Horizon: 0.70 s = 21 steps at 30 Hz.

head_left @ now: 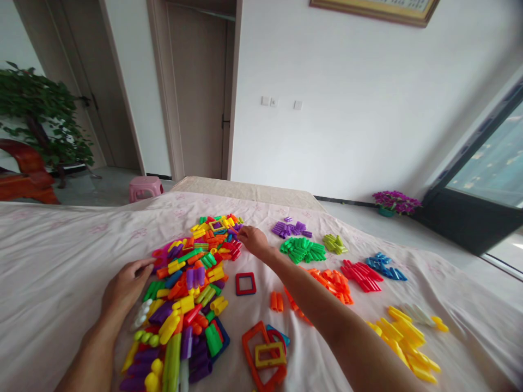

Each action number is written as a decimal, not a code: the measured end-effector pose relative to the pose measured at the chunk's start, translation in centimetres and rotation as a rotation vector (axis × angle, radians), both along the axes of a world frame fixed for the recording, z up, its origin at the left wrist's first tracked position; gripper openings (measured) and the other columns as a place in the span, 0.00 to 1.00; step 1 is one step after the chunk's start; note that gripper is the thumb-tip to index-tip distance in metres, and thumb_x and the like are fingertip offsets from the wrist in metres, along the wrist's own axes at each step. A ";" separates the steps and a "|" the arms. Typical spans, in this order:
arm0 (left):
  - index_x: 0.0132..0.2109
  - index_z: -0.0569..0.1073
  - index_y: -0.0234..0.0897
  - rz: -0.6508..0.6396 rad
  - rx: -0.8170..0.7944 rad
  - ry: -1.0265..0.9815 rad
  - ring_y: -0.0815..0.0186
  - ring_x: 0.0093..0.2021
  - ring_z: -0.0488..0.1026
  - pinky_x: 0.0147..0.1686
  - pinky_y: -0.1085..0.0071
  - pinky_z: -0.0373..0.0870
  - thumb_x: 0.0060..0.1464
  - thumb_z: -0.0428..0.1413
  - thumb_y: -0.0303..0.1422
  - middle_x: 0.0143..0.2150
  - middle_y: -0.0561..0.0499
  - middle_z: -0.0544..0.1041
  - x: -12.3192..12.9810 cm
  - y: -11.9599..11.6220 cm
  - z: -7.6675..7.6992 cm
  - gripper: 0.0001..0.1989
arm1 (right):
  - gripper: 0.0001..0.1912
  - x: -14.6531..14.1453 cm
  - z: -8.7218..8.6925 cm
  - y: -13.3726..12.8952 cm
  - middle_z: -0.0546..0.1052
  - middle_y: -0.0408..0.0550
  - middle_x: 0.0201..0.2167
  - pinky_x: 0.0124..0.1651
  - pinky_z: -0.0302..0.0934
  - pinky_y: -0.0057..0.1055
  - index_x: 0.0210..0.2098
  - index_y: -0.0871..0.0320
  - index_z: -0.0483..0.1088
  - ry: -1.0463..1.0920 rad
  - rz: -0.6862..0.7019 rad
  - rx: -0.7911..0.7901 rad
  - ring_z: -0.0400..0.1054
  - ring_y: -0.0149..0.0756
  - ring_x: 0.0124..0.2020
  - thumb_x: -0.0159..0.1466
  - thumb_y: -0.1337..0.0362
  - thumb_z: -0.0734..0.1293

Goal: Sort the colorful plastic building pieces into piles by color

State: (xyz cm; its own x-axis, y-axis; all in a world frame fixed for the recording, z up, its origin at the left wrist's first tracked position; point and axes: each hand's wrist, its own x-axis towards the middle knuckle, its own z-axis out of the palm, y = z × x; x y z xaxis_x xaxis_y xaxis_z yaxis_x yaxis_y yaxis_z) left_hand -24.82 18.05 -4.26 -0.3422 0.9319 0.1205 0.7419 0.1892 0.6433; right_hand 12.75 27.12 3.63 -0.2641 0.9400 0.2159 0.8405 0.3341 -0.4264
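A long heap of mixed plastic building pieces (190, 277) lies on the cloth between my hands. At its left edge is my left hand (128, 280), its index finger stretched toward a magenta piece and nothing visible in its grasp. My right hand (252, 240) reaches to the heap's far right side, fingertips pinched together beside purple and orange pieces; what they hold is hidden. Right of the heap lie single-colour groups: purple pieces (292, 228), green pieces (302, 250), orange pieces (335, 284), red pieces (362, 276), blue pieces (386, 267) and yellow pieces (404, 340).
A red-and-blue square frame (236, 284) lies near the middle, with an orange frame (248, 354) and a yellow frame (258, 356) overlapping closer to me. Olive pieces (335, 244) and whitish pieces (417, 314) sit at right. Beyond the bed stands a pink stool (146, 186).
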 end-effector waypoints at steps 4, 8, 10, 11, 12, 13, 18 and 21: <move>0.53 0.77 0.42 -0.001 -0.001 -0.008 0.55 0.55 0.72 0.55 0.64 0.66 0.59 0.46 0.48 0.55 0.47 0.76 0.1 -0.1 0.2 0.24 | 0.07 2.5 0.5 -1.9 0.77 0.44 0.25 0.30 0.61 0.22 0.33 0.61 0.74 0.354 0.010 -0.313 0.69 0.27 0.25 0.64 0.63 0.66; 0.53 0.76 0.41 0.006 -0.044 -0.001 0.54 0.55 0.72 0.54 0.63 0.66 0.60 0.46 0.48 0.56 0.46 0.76 0.4 -0.4 0.8 0.24 | 0.10 4.8 -0.3 -3.8 0.78 0.47 0.26 0.28 0.65 0.23 0.31 0.62 0.74 0.482 0.104 -0.661 0.71 0.29 0.25 0.64 0.62 0.67; 0.54 0.75 0.42 -0.006 -0.049 -0.001 0.55 0.56 0.71 0.55 0.63 0.65 0.61 0.45 0.48 0.57 0.46 0.75 0.5 -0.5 1.0 0.24 | 0.08 5.5 -0.8 -3.8 0.80 0.50 0.31 0.29 0.66 0.25 0.35 0.62 0.75 0.407 0.033 -0.591 0.73 0.32 0.28 0.64 0.63 0.67; 0.55 0.75 0.42 -0.010 -0.051 0.001 0.55 0.57 0.71 0.55 0.63 0.64 0.61 0.45 0.47 0.58 0.46 0.75 0.5 -0.6 1.1 0.24 | 0.08 5.7 -0.9 -3.4 0.80 0.50 0.34 0.31 0.66 0.26 0.37 0.62 0.76 0.338 -0.018 -0.494 0.74 0.33 0.31 0.63 0.64 0.67; 0.55 0.75 0.42 -0.011 -0.053 0.001 0.55 0.57 0.70 0.55 0.63 0.64 0.61 0.45 0.47 0.58 0.46 0.74 0.5 -0.6 1.2 0.24 | 0.09 5.8 -1.1 -3.0 0.81 0.51 0.37 0.34 0.66 0.26 0.40 0.61 0.77 0.253 -0.064 -0.378 0.75 0.35 0.34 0.63 0.65 0.67; 0.55 0.75 0.42 -0.011 -0.057 0.000 0.55 0.57 0.70 0.55 0.63 0.64 0.61 0.45 0.47 0.58 0.46 0.74 0.5 -0.6 1.2 0.24 | 0.12 5.8 -1.2 -2.4 0.80 0.51 0.40 0.37 0.66 0.27 0.44 0.59 0.77 0.164 -0.097 -0.266 0.75 0.36 0.38 0.62 0.66 0.67; 0.55 0.75 0.41 -0.002 -0.067 -0.006 0.55 0.57 0.70 0.55 0.63 0.64 0.60 0.45 0.47 0.57 0.45 0.75 0.5 -0.5 1.2 0.24 | 0.24 4.7 -1.6 -0.5 0.77 0.51 0.51 0.47 0.63 0.29 0.55 0.53 0.73 -0.132 -0.050 -0.114 0.73 0.40 0.48 0.60 0.60 0.72; 0.55 0.75 0.42 -0.011 -0.063 -0.001 0.54 0.58 0.70 0.55 0.62 0.64 0.60 0.45 0.48 0.59 0.46 0.74 0.5 -0.5 1.2 0.24 | 0.22 4.1 -1.4 -1.0 0.78 0.51 0.49 0.44 0.62 0.28 0.53 0.54 0.74 -0.164 0.000 -0.105 0.73 0.40 0.46 0.59 0.62 0.72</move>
State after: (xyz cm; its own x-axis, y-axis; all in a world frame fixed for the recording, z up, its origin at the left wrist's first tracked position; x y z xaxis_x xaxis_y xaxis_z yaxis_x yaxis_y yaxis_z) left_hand -24.32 17.54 -3.08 -0.3323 0.9412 0.0609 0.7433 0.2216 0.6312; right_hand 16.89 26.16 2.19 -0.2879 0.9551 0.0704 0.9015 0.2951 -0.3164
